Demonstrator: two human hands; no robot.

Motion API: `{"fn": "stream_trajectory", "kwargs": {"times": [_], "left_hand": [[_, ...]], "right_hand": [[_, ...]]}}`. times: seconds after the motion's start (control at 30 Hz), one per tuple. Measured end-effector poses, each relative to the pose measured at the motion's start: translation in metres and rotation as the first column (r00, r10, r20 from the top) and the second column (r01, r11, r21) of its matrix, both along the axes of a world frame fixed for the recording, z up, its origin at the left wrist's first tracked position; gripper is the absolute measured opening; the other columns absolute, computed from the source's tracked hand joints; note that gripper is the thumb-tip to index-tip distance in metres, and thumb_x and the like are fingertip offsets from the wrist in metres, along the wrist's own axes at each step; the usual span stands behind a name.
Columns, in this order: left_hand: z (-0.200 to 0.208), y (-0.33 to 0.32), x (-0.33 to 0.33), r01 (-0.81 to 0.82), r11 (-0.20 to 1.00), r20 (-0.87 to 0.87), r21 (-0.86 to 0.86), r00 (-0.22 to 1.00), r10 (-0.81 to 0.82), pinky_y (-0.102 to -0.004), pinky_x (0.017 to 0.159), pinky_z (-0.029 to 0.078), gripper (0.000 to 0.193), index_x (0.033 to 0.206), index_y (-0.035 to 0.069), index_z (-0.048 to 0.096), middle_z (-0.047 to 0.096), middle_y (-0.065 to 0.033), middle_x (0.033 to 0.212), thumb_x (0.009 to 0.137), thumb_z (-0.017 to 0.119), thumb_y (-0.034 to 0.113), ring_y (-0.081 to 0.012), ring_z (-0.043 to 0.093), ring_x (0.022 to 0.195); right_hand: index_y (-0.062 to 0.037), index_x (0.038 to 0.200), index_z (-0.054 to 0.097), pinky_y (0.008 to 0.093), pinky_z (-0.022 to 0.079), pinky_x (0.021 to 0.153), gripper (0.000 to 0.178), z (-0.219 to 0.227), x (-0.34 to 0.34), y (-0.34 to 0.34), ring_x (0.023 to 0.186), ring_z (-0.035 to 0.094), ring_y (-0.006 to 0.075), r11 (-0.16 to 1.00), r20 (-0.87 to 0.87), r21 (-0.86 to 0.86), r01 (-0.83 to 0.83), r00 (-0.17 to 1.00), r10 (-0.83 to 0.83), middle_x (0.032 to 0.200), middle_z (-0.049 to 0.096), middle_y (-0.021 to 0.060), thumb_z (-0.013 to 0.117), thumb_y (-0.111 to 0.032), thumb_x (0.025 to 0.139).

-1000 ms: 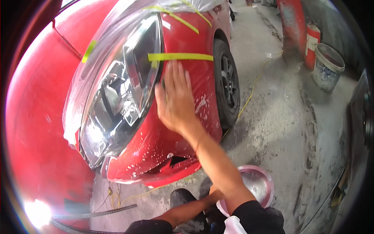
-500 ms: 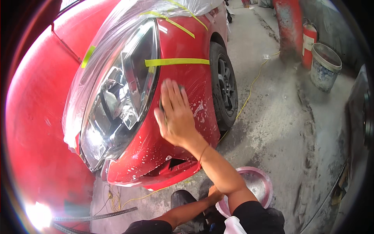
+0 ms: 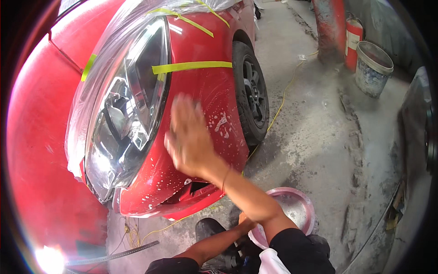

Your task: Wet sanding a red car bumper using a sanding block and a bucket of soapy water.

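My right hand presses flat against the red bumper, between the headlight and the wheel. It is smeared by motion. A thin dark pad shows at the edges of its fingers in the earlier picture; now the hand hides it almost wholly. Whitish wet drops and streaks of suds dot the paint around and below it. Low in the picture my left hand is near my knee and the pink basin, partly behind my right forearm, its fingers hidden. The basin holds cloudy, foamy liquid.
Clear plastic film and yellow-green tape cover parts of the car. Beyond the front wheel, a yellow cable crosses the concrete floor. A dirty bucket and a fire extinguisher stand far right; a bright lamp shines lower left.
My right hand stays on the bumper and is more blurred, slightly lower on the panel relative to the tape. The whole view has shifted a little, so the car sits further left.
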State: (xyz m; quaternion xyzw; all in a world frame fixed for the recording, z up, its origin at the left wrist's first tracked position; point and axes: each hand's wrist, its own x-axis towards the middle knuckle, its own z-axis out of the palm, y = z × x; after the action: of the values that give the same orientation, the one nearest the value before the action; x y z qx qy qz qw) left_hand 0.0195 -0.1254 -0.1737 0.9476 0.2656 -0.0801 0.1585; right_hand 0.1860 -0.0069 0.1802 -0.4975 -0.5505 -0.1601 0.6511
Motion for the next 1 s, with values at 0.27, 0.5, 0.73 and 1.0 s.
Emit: {"fn": "stream_trajectory", "kwargs": {"times": [0.27, 0.5, 0.73, 1.0], "left_hand": [[-0.029, 0.003, -0.006, 0.239, 0.947, -0.208, 0.217, 0.959, -0.194, -0.0456, 0.055, 0.055, 0.019, 0.097, 0.002, 0.064, 0.065, -0.0216, 0.083, 0.088, 0.052, 0.014, -0.0368, 0.066, 0.065], [-0.01, -0.015, 0.008, -0.076, 0.978, 0.04, 0.194, 0.997, 0.069, -0.0463, 0.055, 0.055, 0.022, 0.104, 0.002, 0.061, 0.065, -0.0222, 0.085, 0.09, 0.052, 0.017, -0.0373, 0.066, 0.066], [0.015, -0.018, 0.036, -0.434, 0.899, 0.229, 0.059, 0.882, 0.411, -0.047, 0.055, 0.055, 0.027, 0.112, 0.003, 0.057, 0.065, -0.023, 0.087, 0.092, 0.051, 0.02, -0.0378, 0.067, 0.067], [-0.019, -0.023, 0.029, -0.371, 0.924, 0.527, 0.089, 0.805, 0.273, -0.0526, 0.061, 0.053, 0.034, 0.123, 0.011, 0.049, 0.067, -0.0211, 0.097, 0.096, 0.05, 0.031, -0.0446, 0.066, 0.073]], "right_hand": [[0.013, 0.145, 0.021, 0.053, 0.01, 0.118, 0.063, 0.012, 0.066, 0.038, 0.144, 0.015, 0.0468, 0.995, -0.316, -0.104, 0.008, 0.948, -0.041, 0.152, 0.018, 0.0341, 0.032, -0.03, 0.101], [0.0163, 0.145, 0.016, 0.0532, 0.007, 0.118, 0.066, -0.077, -0.034, -0.02, 0.142, 0.011, 0.0521, 0.949, -0.106, -0.3, 0.092, 0.986, -0.129, 0.153, 0.014, 0.0359, 0.038, -0.026, 0.098], [0.0162, 0.146, 0.005, 0.0579, 0.005, 0.117, 0.076, -0.123, -0.077, -0.025, 0.143, 0.006, 0.0518, 0.988, -0.307, -0.153, 0.013, 0.95, -0.061, 0.152, 0.007, 0.038, 0.031, -0.04, 0.101], [0.008, 0.15, 0.006, 0.0464, 0.002, 0.12, 0.066, -0.162, -0.037, -0.003, 0.148, 0.001, 0.0381, 0.956, -0.733, -0.279, -0.087, 0.663, -0.153, 0.157, 0.003, 0.0285, 0.021, -0.037, 0.104]]}}
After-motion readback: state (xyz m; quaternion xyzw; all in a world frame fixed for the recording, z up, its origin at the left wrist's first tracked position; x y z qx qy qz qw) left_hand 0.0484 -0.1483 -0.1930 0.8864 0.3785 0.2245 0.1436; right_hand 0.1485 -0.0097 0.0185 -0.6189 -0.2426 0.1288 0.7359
